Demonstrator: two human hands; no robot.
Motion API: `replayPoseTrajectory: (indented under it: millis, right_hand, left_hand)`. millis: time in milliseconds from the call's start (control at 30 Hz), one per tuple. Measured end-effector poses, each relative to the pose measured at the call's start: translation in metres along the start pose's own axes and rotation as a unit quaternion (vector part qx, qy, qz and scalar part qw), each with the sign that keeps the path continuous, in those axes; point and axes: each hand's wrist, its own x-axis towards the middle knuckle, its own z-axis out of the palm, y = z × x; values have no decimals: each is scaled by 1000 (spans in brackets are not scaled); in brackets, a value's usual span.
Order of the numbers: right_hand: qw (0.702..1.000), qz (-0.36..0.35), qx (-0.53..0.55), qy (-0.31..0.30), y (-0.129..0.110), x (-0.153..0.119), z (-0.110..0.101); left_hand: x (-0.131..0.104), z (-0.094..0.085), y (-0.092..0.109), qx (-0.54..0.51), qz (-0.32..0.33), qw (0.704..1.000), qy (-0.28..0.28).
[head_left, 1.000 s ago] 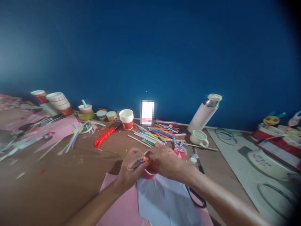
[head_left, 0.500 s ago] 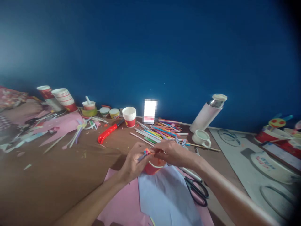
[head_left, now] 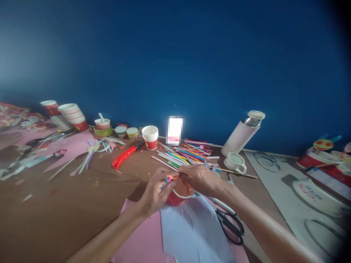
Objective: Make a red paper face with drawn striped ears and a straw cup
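Note:
Between the fingers of my left hand (head_left: pixel 154 191) is a small pink, blue and orange piece (head_left: pixel 169 178) on a bluish stick; its exact kind is too small to make out. Fingertips of my right hand (head_left: pixel 201 178) are closed just right of the piece's orange end, and what they pinch is hidden. Below both hands stands a red paper cup (head_left: pixel 177 200) with a white rim. It rests by a pale blue sheet (head_left: pixel 192 230) and a pink sheet (head_left: pixel 137 233). Black-handled scissors (head_left: pixel 231 226) lie to the right.
Coloured craft sticks (head_left: pixel 181 157) lie beyond my hands. A red-handled cutter (head_left: pixel 124 156), stacked paper cups (head_left: pixel 150 138) and pink paper scraps (head_left: pixel 72 142) are leftward. At right stand a white flask (head_left: pixel 238 137) and a mug (head_left: pixel 234 162), before a blue wall (head_left: pixel 175 54).
The colourful piece and my left fingers have shifted slightly left and down. My right fingertips now sit a little apart from the piece's front, and more of the cup's inside shows.

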Motion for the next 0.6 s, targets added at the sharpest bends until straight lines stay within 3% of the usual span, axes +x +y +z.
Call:
replayPoseTrajectory:
  millis: [333,600]
  right_hand:
    - [999,-20,-17,37,-4,-1,7]
    - [1000,8,4,-23,-18,-8,-13]
  left_hand:
    - [-1,-1,2,-2,5,1000,8]
    - [1,2,7,-9,-48,998,33]
